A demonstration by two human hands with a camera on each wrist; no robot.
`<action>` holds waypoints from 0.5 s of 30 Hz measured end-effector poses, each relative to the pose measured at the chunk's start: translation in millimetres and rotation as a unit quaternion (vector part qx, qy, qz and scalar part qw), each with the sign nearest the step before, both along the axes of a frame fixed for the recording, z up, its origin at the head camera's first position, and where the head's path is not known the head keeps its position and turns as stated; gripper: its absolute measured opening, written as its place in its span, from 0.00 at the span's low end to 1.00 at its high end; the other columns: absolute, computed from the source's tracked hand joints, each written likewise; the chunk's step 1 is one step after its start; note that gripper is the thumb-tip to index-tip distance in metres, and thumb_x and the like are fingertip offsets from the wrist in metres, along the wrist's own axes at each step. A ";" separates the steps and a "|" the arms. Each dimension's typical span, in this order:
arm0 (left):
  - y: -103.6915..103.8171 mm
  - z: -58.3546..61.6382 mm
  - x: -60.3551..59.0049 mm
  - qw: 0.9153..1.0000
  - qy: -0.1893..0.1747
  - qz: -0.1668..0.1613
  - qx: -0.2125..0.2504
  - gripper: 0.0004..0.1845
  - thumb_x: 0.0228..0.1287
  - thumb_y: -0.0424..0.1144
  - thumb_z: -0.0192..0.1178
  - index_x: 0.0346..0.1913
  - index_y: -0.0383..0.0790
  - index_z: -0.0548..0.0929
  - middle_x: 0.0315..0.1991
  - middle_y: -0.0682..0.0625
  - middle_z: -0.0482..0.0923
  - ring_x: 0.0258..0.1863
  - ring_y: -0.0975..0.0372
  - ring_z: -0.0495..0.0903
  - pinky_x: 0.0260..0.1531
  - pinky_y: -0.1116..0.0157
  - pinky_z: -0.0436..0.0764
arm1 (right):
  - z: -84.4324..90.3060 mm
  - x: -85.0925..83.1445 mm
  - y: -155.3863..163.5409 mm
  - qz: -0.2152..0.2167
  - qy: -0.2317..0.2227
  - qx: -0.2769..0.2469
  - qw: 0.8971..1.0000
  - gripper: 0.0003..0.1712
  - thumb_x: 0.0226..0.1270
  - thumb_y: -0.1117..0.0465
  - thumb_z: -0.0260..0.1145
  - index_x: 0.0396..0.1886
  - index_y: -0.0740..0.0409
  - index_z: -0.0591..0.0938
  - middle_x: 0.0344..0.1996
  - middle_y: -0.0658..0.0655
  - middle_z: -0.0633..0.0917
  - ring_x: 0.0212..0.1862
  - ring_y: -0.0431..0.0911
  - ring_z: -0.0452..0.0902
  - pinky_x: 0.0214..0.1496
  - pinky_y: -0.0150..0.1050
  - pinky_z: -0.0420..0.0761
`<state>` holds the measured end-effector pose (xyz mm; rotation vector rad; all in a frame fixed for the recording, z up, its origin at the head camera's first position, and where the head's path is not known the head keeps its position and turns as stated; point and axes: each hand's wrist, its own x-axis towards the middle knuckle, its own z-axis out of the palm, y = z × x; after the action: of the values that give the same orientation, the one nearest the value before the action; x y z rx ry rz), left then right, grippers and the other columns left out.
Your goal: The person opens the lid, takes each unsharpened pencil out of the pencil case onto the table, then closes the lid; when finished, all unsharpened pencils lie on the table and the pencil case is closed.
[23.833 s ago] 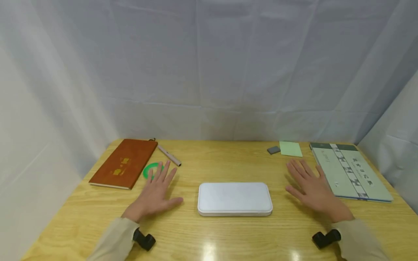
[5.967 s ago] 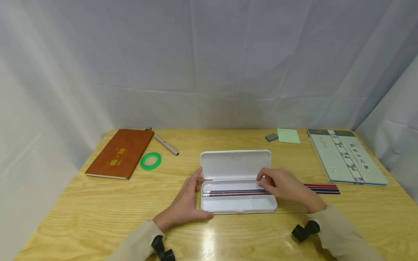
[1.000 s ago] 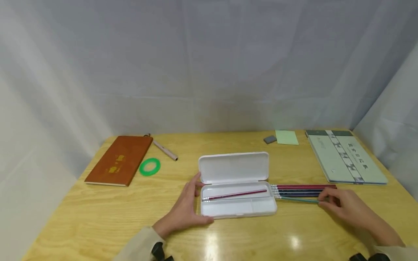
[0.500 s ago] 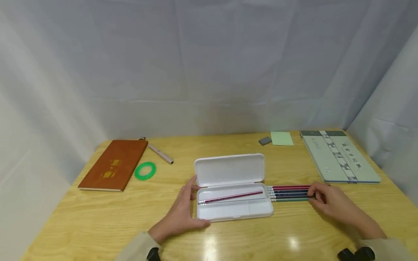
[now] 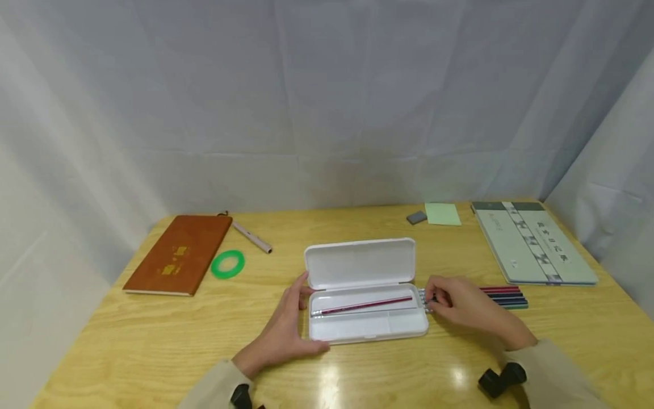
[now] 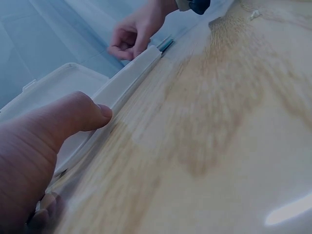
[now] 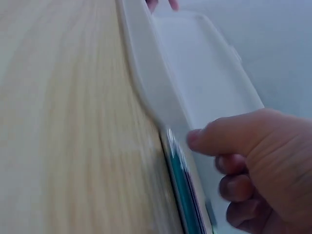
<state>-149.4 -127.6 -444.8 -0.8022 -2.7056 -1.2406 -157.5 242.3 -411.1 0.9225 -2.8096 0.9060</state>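
Observation:
A white pencil case (image 5: 365,328) lies with its lid raised, a red pencil (image 5: 365,306) slanting across its tray. My left hand (image 5: 283,329) grips the case's left end, thumb on the front edge; in the left wrist view the thumb (image 6: 80,114) presses along the white side. Several red, navy and green pencils (image 5: 506,296) lie in a row right of the case, eraser ends against it. Over those ends my right hand (image 5: 465,304) stands with curled fingers; I cannot tell whether it pinches one. In the right wrist view its thumb (image 7: 229,134) is above the teal pencil (image 7: 183,187).
A brown notebook (image 5: 179,253), a pen (image 5: 252,237) and a green tape ring (image 5: 217,265) lie at the left. Back right are a grey eraser (image 5: 416,217), pale green sticky notes (image 5: 442,214) and a pale green notebook (image 5: 503,241). A white curtain (image 5: 327,113) hangs behind the table.
The case was closed at first; it now stands open with pencils beside it. In the last half second my right hand moved left from the pencils' far ends to their eraser ends.

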 end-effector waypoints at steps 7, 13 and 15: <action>0.6 0.8 -0.3 1.000 -0.008 -0.003 -0.003 0.71 0.28 0.48 0.80 0.77 0.48 0.43 0.58 0.52 0.67 0.47 0.63 0.67 0.49 0.65 0.74 | 2.2 -15.8 -37.1 0.035 0.028 0.000 0.999 0.08 0.58 0.67 0.69 0.30 0.50 0.79 0.15 0.39 0.66 0.20 0.29 0.58 0.23 0.27 0.63; 1.9 -0.1 0.0 1.000 -0.006 -0.002 0.000 0.72 0.27 0.47 0.80 0.77 0.47 0.43 0.57 0.52 0.67 0.46 0.63 0.67 0.48 0.65 0.74 | -1.7 -22.7 -59.8 0.035 0.034 0.024 0.998 0.04 0.58 0.63 0.71 0.33 0.52 0.85 0.14 0.40 0.67 0.20 0.29 0.58 0.24 0.27 0.64; 0.8 0.3 -0.1 1.000 -0.005 0.002 -0.001 0.72 0.27 0.47 0.80 0.77 0.48 0.43 0.57 0.52 0.67 0.46 0.63 0.67 0.48 0.65 0.74 | -2.1 -24.2 -66.9 0.038 0.032 0.030 0.998 0.05 0.58 0.62 0.71 0.35 0.52 0.86 0.13 0.40 0.67 0.20 0.29 0.58 0.24 0.27 0.64</action>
<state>-149.4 -126.9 -444.5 -0.7929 -2.7153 -1.2448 -181.7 175.4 -413.2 1.0532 -2.7779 0.7895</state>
